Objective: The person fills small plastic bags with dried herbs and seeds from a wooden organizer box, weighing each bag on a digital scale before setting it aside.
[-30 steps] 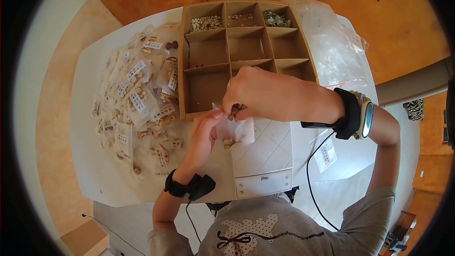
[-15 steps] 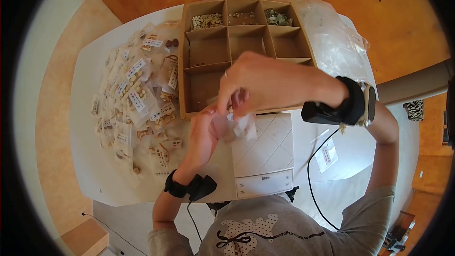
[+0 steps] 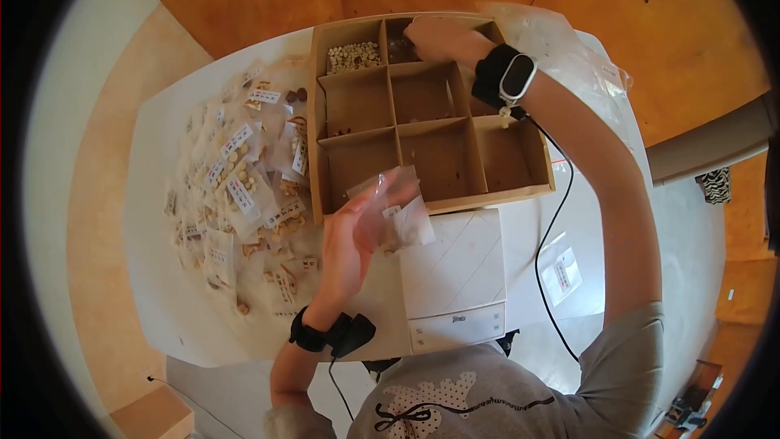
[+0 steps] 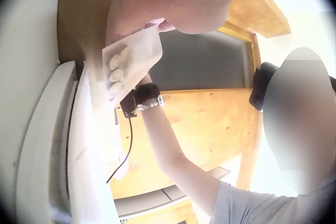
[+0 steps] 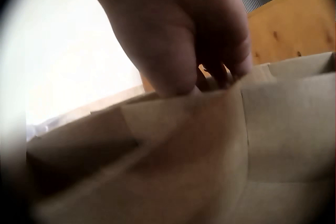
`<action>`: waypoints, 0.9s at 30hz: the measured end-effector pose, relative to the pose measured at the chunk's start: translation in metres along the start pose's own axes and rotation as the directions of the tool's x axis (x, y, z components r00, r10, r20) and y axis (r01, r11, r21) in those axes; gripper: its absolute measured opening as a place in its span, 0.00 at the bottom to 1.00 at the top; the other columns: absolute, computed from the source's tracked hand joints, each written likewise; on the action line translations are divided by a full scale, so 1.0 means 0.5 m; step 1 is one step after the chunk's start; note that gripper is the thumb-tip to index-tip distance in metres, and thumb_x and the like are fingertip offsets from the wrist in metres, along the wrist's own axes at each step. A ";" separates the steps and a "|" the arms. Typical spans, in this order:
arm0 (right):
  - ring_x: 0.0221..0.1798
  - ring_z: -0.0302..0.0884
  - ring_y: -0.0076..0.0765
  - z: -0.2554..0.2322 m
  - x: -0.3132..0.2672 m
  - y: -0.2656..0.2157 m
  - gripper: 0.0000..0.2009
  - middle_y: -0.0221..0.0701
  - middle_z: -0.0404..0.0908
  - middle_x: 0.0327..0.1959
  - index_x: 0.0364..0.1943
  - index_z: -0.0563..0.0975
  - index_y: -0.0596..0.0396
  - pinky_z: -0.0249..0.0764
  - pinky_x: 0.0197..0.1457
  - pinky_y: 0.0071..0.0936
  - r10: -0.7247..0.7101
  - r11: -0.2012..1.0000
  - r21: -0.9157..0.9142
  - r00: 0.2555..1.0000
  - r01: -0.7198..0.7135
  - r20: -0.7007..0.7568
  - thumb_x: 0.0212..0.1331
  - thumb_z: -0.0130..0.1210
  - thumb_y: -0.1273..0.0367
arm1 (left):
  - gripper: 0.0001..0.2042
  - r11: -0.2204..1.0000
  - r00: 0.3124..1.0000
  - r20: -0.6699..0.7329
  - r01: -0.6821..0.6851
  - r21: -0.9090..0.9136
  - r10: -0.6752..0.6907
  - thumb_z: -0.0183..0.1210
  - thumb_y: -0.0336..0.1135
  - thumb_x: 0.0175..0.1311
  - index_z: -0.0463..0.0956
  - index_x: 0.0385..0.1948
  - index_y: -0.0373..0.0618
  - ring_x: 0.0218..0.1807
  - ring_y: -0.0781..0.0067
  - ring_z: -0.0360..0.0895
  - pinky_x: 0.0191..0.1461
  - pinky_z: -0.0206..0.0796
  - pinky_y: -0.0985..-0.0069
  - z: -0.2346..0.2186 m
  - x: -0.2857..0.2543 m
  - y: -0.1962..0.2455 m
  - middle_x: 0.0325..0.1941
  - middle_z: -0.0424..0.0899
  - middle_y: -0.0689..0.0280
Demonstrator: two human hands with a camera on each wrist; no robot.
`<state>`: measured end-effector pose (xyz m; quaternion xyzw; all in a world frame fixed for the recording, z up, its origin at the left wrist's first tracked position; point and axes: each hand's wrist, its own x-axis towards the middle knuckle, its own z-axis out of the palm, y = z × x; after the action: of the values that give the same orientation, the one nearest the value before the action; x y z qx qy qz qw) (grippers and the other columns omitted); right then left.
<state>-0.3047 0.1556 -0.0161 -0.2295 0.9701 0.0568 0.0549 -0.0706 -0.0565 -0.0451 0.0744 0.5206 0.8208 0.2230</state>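
Note:
My left hand [image 3: 348,248] pinches a small clear bag [image 3: 413,219] over the near edge of the divided cardboard box [image 3: 435,145]. In the left wrist view several pale round slices show in that bag [image 4: 137,58]. My right hand [image 3: 448,39] is at the far middle compartment of the box, its fingers pointing down into it. The right wrist view shows the right hand [image 5: 184,35] with its fingertips behind a cardboard divider [image 5: 294,124]; whether they hold anything is hidden. Pale pieces [image 3: 353,57] fill part of the far left compartment.
Many labelled small bags [image 3: 236,187] are heaped left of the box. A white quilted-pattern box [image 3: 453,268] lies in front of it. Large clear plastic [image 3: 569,57] is at the right, with a single labelled bag [image 3: 561,272] and a black cable [image 3: 543,236] nearer.
My right hand has left the small bag and moved away to the box's far middle compartment. My left hand still pinches the bag. The view has shifted slightly.

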 end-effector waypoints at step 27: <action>0.37 0.76 0.49 -0.011 0.027 -0.003 0.12 0.46 0.78 0.33 0.34 0.77 0.63 0.70 0.35 0.42 -0.091 0.973 0.231 0.930 0.006 0.356 0.48 0.44 0.72 | 0.24 0.999 1.000 -0.005 0.027 -0.047 -0.028 0.29 0.44 0.66 0.62 0.57 0.40 0.55 0.54 0.69 0.55 0.65 0.64 0.008 -0.009 -0.002 0.57 0.68 0.49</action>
<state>-0.3167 0.1475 -0.0125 -0.2314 0.9372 -0.0136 0.2608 -0.0649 -0.0550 -0.0435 0.0595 0.5028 0.8299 0.2345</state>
